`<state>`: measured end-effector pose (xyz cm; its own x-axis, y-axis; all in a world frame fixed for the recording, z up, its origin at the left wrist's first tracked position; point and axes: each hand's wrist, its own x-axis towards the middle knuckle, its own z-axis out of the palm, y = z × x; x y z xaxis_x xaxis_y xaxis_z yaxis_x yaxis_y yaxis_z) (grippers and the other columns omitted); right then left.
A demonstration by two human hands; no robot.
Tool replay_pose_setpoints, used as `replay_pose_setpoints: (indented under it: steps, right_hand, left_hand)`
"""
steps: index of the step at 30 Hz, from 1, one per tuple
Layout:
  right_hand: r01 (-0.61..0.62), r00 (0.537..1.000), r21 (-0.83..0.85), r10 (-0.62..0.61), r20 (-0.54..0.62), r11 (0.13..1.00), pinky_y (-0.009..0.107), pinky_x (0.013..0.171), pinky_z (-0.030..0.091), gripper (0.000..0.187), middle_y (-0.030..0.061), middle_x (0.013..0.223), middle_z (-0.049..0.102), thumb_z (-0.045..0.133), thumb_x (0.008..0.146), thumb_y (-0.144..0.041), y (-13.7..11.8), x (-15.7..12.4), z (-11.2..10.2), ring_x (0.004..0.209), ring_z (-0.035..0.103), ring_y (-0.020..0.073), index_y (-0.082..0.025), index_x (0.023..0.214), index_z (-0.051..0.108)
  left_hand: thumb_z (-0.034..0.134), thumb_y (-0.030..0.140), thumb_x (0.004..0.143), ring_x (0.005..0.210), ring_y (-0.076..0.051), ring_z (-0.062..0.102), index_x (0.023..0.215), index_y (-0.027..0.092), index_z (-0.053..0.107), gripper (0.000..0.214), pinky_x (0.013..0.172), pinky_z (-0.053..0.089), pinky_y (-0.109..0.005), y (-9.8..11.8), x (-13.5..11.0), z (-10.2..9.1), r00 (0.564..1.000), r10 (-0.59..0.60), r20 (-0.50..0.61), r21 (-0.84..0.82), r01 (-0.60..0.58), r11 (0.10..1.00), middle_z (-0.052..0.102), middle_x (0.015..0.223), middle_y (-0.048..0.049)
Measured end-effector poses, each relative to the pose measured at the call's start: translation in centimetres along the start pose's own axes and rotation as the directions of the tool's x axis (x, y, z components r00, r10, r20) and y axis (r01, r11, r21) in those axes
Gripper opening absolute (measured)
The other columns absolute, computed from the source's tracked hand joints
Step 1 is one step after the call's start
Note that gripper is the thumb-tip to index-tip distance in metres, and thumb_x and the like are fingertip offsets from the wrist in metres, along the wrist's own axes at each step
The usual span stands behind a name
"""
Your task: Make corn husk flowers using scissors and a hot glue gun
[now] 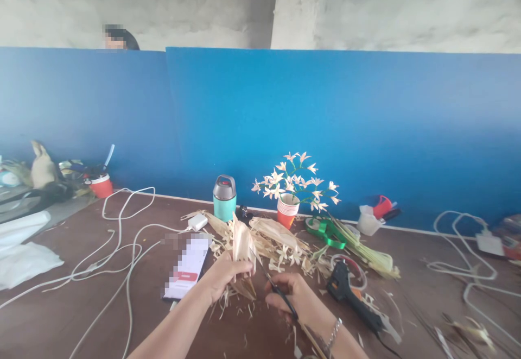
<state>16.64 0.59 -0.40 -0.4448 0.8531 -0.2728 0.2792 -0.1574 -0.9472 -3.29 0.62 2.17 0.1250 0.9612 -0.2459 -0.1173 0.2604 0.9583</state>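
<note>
My left hand (226,273) pinches a pale dried corn husk (243,239) and holds it upright, its lower part under my fingers. My right hand (299,300) is closed round dark-handled scissors (280,289). Their thin blades point up and left, close to the husk's right edge; whether they touch it I cannot tell. Behind both hands lies a heap of husk pieces and scraps (280,242). Beyond it, pale husk flowers (280,180) on green stems stand in a stack of paper cups (287,212).
A phone (190,266) lies left of my left forearm, near white cables (130,250). A teal flask (224,204) stands behind. To the right are a glue gun (354,302), green ribbon (325,232) and a stalk bundle (366,250). A blue partition (325,114) borders the table; a person's head shows above it.
</note>
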Motion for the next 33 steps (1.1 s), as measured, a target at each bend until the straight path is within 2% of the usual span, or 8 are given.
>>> replay_pose_setpoints:
  steps: [3, 7, 12, 15, 19, 23, 28, 33]
  right_hand:
    - [0.014, 1.000, 0.017, -0.014, 0.018, 1.000, 0.018, 0.036, 0.031, 0.043, -0.0068, 0.051, 0.049, 0.074, 0.059, -0.049, -0.5, -0.2, 0.0, 0.039, 0.040, 0.0058, -0.015, 0.081, 0.060]
    - [0.077, 0.997, -0.040, -0.077, 0.000, 0.996, 0.018, 0.043, 0.034, 0.037, -0.0051, 0.057, 0.051, 0.076, 0.058, -0.043, -1.3, -0.5, 0.4, 0.048, 0.042, 0.0072, -0.015, 0.078, 0.062]
    - [0.132, 0.989, -0.139, -0.140, -0.050, 0.981, 0.019, 0.046, 0.032, 0.026, -0.0050, 0.055, 0.051, 0.075, 0.060, -0.033, -1.2, -0.5, 0.8, 0.051, 0.041, 0.0084, -0.015, 0.075, 0.064]
    - [0.121, 0.989, -0.135, -0.131, -0.067, 0.983, 0.019, 0.044, 0.032, 0.026, -0.0048, 0.055, 0.052, 0.075, 0.061, -0.034, -0.9, -0.3, 0.7, 0.048, 0.041, 0.0080, -0.015, 0.075, 0.064]
    - [0.032, 0.998, -0.046, -0.034, -0.057, 0.998, 0.018, 0.036, 0.029, 0.032, -0.0063, 0.049, 0.050, 0.074, 0.060, -0.040, -1.0, -0.3, 0.6, 0.040, 0.038, 0.0062, -0.015, 0.076, 0.063]
    - [-0.011, 0.999, 0.024, 0.012, -0.040, 1.000, 0.017, 0.035, 0.031, 0.036, -0.0074, 0.047, 0.048, 0.076, 0.056, -0.043, -1.4, -0.5, 0.6, 0.038, 0.039, 0.0060, -0.016, 0.075, 0.061]
    - [-0.017, 1.000, 0.005, 0.018, -0.023, 1.000, 0.016, 0.035, 0.032, 0.037, -0.0071, 0.050, 0.050, 0.077, 0.056, -0.043, -1.5, -0.6, 0.3, 0.039, 0.039, 0.0046, -0.015, 0.076, 0.061]
    - [-0.024, 1.000, -0.009, 0.024, 0.001, 1.000, 0.015, 0.036, 0.034, 0.034, -0.0064, 0.051, 0.051, 0.076, 0.058, -0.039, -0.8, -0.3, 0.0, 0.042, 0.043, 0.0059, -0.015, 0.079, 0.062]
  left_hand:
    - [0.066, 0.019, 0.060, 0.055, -0.015, 0.054, 0.060, 0.014, 0.064, 0.005, 0.055, 0.038, -0.025, 0.2, 0.0, 0.4, 0.989, 0.082, -0.121, 0.051, -0.077, 0.996, 0.060, 0.054, 0.0002]
    - [0.064, 0.022, 0.063, 0.059, -0.017, 0.056, 0.058, 0.015, 0.064, 0.009, 0.057, 0.039, -0.025, 0.4, 0.1, 1.1, 0.951, 0.200, -0.235, 0.104, -0.180, 0.978, 0.059, 0.055, -0.0001]
    - [0.064, 0.019, 0.060, 0.051, -0.015, 0.051, 0.057, 0.015, 0.063, 0.006, 0.052, 0.034, -0.024, 0.7, -0.3, 1.9, 0.931, 0.183, -0.315, 0.114, -0.154, 0.981, 0.054, 0.049, 0.0027]
    - [0.064, 0.018, 0.060, 0.053, -0.015, 0.052, 0.057, 0.015, 0.062, 0.005, 0.053, 0.035, -0.024, 0.8, -0.4, 2.0, 0.941, 0.154, -0.300, 0.088, -0.134, 0.987, 0.055, 0.050, 0.0025]
    - [0.062, 0.019, 0.062, 0.061, -0.018, 0.057, 0.063, 0.014, 0.065, 0.006, 0.059, 0.039, -0.026, 0.5, -0.3, 1.7, 0.958, 0.143, -0.250, 0.098, -0.122, 0.988, 0.061, 0.057, -0.0004]
    - [0.063, 0.020, 0.063, 0.062, -0.018, 0.057, 0.066, 0.014, 0.067, 0.007, 0.060, 0.038, -0.026, 0.1, 0.0, 1.4, 0.965, 0.144, -0.217, 0.112, -0.122, 0.986, 0.062, 0.059, -0.0006]
    - [0.065, 0.019, 0.062, 0.058, -0.015, 0.053, 0.062, 0.014, 0.064, 0.004, 0.058, 0.036, -0.025, 0.1, 0.0, 1.1, 0.973, 0.113, -0.199, 0.078, -0.099, 0.992, 0.057, 0.054, 0.0020]
    - [0.064, 0.019, 0.064, 0.057, -0.013, 0.052, 0.064, 0.014, 0.065, 0.005, 0.057, 0.036, -0.023, -0.4, 0.3, 0.8, 0.990, 0.074, -0.120, -0.005, -0.076, 0.997, 0.059, 0.057, 0.0013]
